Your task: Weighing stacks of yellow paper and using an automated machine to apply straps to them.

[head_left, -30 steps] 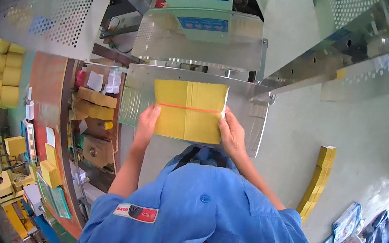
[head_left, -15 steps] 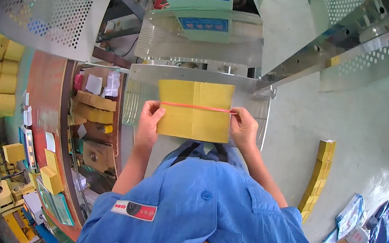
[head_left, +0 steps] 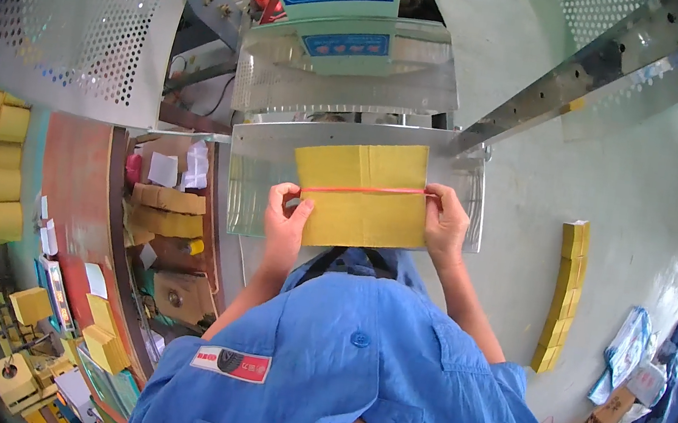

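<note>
In front of my body I hold a flat yellow paper bundle (head_left: 364,219), with a crease or seam running down its middle. A thin red band (head_left: 367,190) crosses it from side to side. My left hand (head_left: 287,213) grips the left edge at the band's end, thumb on top. At the right edge, my right hand (head_left: 446,221) pinches the bundle near the other end of the band. The fingers beneath are hidden. Below the bundle, partly covered by it, is a shiny metal table (head_left: 266,150) belonging to a machine.
Behind the table rises a metal machine guard (head_left: 339,83). Perforated panels (head_left: 98,26) and a steel beam (head_left: 580,72) flank it. Shelves with brown paper stacks (head_left: 169,199) stand left, beside a red-brown board (head_left: 78,177). A long yellow stack (head_left: 565,297) lies on the floor right.
The bundle and both my hands have shifted slightly to the right, and the bundle now tilts a little, its right side farther away. My grip stays the same. The whole view has turned slightly.
</note>
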The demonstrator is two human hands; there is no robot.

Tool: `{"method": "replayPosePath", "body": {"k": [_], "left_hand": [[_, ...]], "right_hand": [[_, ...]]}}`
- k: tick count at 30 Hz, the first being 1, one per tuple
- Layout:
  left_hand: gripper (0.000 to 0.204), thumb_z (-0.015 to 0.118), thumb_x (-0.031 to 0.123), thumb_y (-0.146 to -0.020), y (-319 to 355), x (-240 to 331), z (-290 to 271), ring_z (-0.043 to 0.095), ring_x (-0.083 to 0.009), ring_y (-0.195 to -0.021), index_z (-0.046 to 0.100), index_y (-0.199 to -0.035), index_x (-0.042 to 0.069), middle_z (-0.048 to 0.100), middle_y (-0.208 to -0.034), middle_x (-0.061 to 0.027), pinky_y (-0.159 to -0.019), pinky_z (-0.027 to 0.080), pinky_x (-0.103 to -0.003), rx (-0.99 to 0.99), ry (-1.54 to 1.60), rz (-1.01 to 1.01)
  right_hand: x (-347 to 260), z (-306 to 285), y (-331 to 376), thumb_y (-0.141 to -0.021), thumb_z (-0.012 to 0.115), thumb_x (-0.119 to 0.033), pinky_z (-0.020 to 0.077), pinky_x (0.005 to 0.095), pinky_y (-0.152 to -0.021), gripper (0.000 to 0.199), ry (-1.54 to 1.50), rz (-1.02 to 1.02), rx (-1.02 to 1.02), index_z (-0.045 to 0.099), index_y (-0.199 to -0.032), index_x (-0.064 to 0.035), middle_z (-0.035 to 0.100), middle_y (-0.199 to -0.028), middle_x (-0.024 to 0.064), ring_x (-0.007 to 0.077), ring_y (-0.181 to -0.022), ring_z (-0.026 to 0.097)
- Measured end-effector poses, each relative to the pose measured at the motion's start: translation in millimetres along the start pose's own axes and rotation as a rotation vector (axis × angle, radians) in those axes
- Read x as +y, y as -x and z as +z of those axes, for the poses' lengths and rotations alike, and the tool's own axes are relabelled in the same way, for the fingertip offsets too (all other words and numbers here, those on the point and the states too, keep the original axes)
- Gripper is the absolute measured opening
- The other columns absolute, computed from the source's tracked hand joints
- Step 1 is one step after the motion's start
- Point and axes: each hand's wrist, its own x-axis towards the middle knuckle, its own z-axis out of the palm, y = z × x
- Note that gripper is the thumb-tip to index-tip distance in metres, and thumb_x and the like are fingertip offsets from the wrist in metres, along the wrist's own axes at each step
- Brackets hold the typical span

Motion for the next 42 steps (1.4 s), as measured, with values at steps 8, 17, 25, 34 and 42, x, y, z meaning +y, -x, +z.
{"method": "replayPosePath", "body": {"k": [8,17,25,34,42], "left_hand": [[0.018,0.064,0.003,-0.090,-7.2,-14.4,-15.6,0.051,-0.0086,-0.085,0.048,-0.099,0.004,0.048,-0.096,-0.0024,-0.076,0.047,-0.025,-0.111,-0.061,-0.003],[0.040,0.047,0.036,-0.100,-47.4,-43.2,-19.5,0.060,-0.0153,-0.091,0.057,-0.119,0.003,0.062,-0.104,-0.0064,-0.082,0.049,-0.032,-0.101,0.261,-0.397],[0.037,0.050,0.034,-0.098,-32.6,-5.7,10.8,0.063,-0.0180,-0.089,0.059,-0.115,0.002,0.064,-0.103,-0.0083,-0.076,0.052,-0.034,-0.170,0.361,-0.589],[0.036,0.049,0.031,-0.097,-67.3,-99.0,-41.2,0.064,-0.0218,-0.081,0.059,-0.112,0.000,0.065,-0.095,-0.0100,-0.068,0.052,-0.036,-0.302,-0.156,-0.420],[0.040,0.050,0.035,-0.096,-8.5,-52.2,25.3,0.064,-0.0193,-0.094,0.056,-0.120,0.004,0.062,-0.109,-0.0081,-0.078,0.053,-0.035,-0.556,-0.048,-0.139]], "right_hand": [[-13.3,1.9,3.1,-0.087,0.054,0.005,0.0520,0.0318,-0.069,0.014,0.046,0.031,0.023,0.062,-0.097,-0.0024,0.067,-0.086,0.0119,0.0213,-0.075,0.066],[46.6,13.8,-6.8,-0.094,0.056,-0.018,0.0503,0.0284,-0.073,0.021,-0.359,0.592,-0.083,0.068,-0.102,-0.0026,0.069,-0.088,0.0077,0.0122,-0.079,0.063],[22.3,14.0,11.8,-0.096,0.052,-0.023,0.0482,0.0282,-0.079,0.027,-0.261,0.558,0.032,0.068,-0.104,-0.0021,0.069,-0.090,0.0079,0.0135,-0.086,0.061],[60.4,23.3,41.1,-0.093,0.051,-0.027,0.0478,0.0419,-0.091,0.030,0.122,0.336,0.060,0.067,-0.106,-0.0053,0.067,-0.107,0.0162,0.0353,-0.104,0.061],[68.3,-16.6,70.0,-0.091,0.045,-0.030,0.0487,0.0481,-0.082,0.034,0.058,0.471,0.114,0.070,-0.097,-0.0083,0.068,-0.098,0.0182,0.0380,-0.094,0.063]]}}
